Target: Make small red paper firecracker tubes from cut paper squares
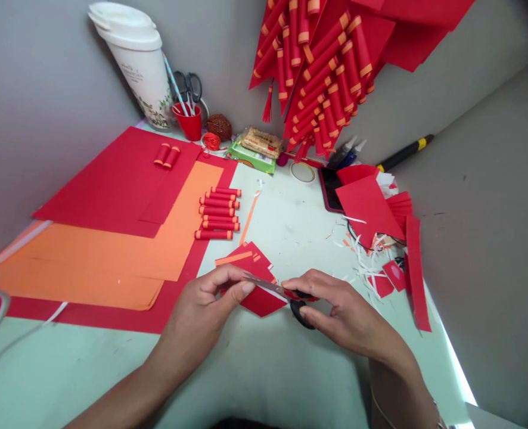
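My right hand (331,304) is closed around the black handles of a pair of scissors (268,285), whose blades point left. The blade tips reach the pinched thumb and fingers of my left hand (214,298); whatever lies in that pinch is too small or hidden to name. Beneath both hands are red paper pieces (261,302), with short orange strips (235,258) on top. Just beyond, several red paper rolls with orange bands (217,211) lie in a column, beside a long thin orange strip (249,217).
Red sheets (116,179) and orange sheets (89,262) cover the left side. At the back stand a white lidded cup (139,71) and a red cup (189,124) holding scissors. Paper scraps (366,262) and a phone (329,189) lie right. Red roll decorations (326,77) hang above.
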`<action>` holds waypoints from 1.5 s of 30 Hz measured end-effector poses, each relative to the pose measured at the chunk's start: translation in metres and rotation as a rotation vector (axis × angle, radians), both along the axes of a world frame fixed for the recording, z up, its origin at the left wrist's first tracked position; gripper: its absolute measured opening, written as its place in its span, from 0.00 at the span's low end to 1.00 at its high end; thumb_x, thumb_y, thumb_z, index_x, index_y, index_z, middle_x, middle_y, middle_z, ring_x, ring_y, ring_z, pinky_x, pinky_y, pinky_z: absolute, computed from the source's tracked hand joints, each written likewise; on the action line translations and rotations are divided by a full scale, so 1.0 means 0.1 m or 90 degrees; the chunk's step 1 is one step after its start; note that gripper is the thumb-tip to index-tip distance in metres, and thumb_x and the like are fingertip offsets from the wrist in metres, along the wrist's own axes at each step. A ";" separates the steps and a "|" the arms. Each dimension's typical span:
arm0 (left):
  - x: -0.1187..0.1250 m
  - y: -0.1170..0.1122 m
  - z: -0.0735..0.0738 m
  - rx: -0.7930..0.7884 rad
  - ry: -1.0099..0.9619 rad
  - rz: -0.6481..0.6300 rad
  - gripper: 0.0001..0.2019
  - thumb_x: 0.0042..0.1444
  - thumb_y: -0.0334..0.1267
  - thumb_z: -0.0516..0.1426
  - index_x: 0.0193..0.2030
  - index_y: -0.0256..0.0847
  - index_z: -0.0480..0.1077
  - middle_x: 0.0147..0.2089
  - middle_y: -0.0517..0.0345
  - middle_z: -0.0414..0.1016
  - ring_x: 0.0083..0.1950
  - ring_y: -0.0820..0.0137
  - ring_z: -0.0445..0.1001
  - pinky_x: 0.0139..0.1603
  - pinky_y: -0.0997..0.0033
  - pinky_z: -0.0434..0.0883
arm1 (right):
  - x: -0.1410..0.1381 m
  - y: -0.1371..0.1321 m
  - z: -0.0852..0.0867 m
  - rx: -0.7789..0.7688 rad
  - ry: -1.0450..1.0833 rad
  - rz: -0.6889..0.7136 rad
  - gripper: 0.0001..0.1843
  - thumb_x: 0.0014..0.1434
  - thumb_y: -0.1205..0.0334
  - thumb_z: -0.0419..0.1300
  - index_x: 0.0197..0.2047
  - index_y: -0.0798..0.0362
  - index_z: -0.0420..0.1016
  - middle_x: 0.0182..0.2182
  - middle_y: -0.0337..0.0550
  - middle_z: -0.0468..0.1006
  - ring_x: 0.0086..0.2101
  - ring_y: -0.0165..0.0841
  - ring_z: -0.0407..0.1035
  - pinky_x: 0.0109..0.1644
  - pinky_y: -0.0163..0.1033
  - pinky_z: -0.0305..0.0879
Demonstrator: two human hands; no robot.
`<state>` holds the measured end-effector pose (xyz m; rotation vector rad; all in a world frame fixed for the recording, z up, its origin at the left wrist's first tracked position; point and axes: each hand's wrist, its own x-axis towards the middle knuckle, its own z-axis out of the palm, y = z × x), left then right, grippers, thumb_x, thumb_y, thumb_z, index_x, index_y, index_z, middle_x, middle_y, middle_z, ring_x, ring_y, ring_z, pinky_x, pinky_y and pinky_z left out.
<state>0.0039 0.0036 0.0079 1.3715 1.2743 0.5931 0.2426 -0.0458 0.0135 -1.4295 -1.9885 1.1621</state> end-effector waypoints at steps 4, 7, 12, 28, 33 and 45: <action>0.00 0.01 0.00 -0.006 0.001 -0.013 0.11 0.58 0.48 0.58 0.33 0.46 0.75 0.33 0.61 0.79 0.38 0.63 0.75 0.40 0.68 0.68 | -0.01 0.00 0.01 0.000 -0.008 -0.015 0.31 0.58 0.77 0.59 0.60 0.38 0.71 0.44 0.39 0.76 0.42 0.33 0.71 0.48 0.40 0.67; 0.00 0.02 0.00 -0.010 0.003 -0.033 0.11 0.59 0.48 0.57 0.34 0.46 0.76 0.34 0.60 0.79 0.39 0.62 0.76 0.41 0.68 0.68 | -0.02 0.01 0.02 0.000 -0.006 -0.014 0.31 0.57 0.77 0.59 0.60 0.39 0.71 0.44 0.39 0.77 0.43 0.33 0.71 0.49 0.39 0.67; 0.00 0.02 0.00 -0.022 0.009 -0.050 0.11 0.59 0.48 0.56 0.34 0.45 0.75 0.35 0.59 0.80 0.40 0.62 0.76 0.41 0.68 0.67 | -0.03 0.01 0.01 0.004 0.007 -0.005 0.31 0.58 0.77 0.59 0.60 0.40 0.71 0.46 0.40 0.77 0.44 0.33 0.71 0.50 0.39 0.67; 0.01 0.02 -0.02 -0.054 -0.041 -0.009 0.11 0.58 0.49 0.60 0.33 0.46 0.76 0.34 0.61 0.79 0.40 0.64 0.74 0.42 0.69 0.66 | 0.03 0.02 -0.02 0.002 0.003 -0.049 0.27 0.59 0.75 0.58 0.59 0.41 0.72 0.43 0.38 0.75 0.42 0.32 0.71 0.48 0.37 0.66; -0.01 0.01 -0.06 -0.089 -0.084 0.040 0.11 0.56 0.51 0.62 0.34 0.46 0.75 0.36 0.62 0.79 0.40 0.65 0.75 0.41 0.71 0.68 | 0.06 0.03 -0.06 0.016 -0.013 -0.102 0.25 0.59 0.72 0.58 0.58 0.44 0.72 0.43 0.40 0.75 0.43 0.33 0.71 0.49 0.38 0.67; 0.07 -0.05 -0.14 -0.111 0.022 -0.177 0.10 0.58 0.45 0.56 0.33 0.43 0.73 0.27 0.64 0.71 0.29 0.69 0.68 0.30 0.73 0.62 | 0.00 0.03 -0.09 0.119 -0.113 -0.110 0.27 0.59 0.70 0.59 0.61 0.44 0.68 0.49 0.44 0.74 0.50 0.37 0.69 0.55 0.44 0.67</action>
